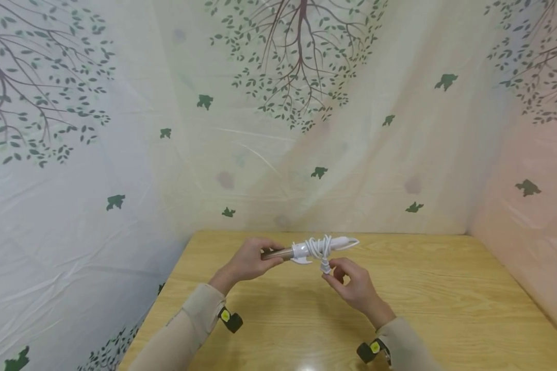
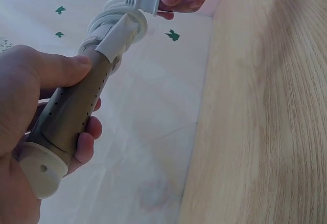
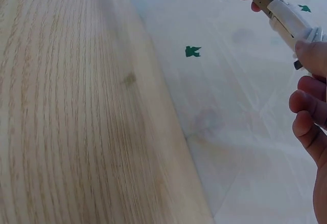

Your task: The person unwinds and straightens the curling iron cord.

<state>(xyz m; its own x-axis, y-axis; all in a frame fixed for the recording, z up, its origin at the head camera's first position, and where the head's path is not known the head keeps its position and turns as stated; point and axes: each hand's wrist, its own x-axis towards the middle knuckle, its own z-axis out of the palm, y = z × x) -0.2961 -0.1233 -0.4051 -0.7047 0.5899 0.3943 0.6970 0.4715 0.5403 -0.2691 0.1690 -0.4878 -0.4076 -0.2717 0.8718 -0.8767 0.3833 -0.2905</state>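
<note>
My left hand (image 1: pixel 252 260) grips a curling iron (image 1: pixel 300 251) by its brownish metal barrel (image 2: pixel 76 109), thumb along the top and fingers wrapped beneath. The barrel has small holes and a white end cap (image 2: pixel 43 168). A white cord (image 1: pixel 316 247) is wound in several turns around the white handle, with a loop sticking out at the far right end. My right hand (image 1: pixel 356 289) pinches the white two-prong plug (image 1: pixel 325 266) at the cord's end between thumb and fingertips. In the right wrist view the plug is mostly hidden behind the right thumb (image 3: pixel 312 58).
Below the hands spreads a wooden table (image 1: pixel 436 299) with light grain. A pale curtain (image 1: pixel 278 170) printed with trees and green leaf shapes hangs behind it and along both sides. Each wrist wears a dark strap with a small camera (image 1: pixel 232 322).
</note>
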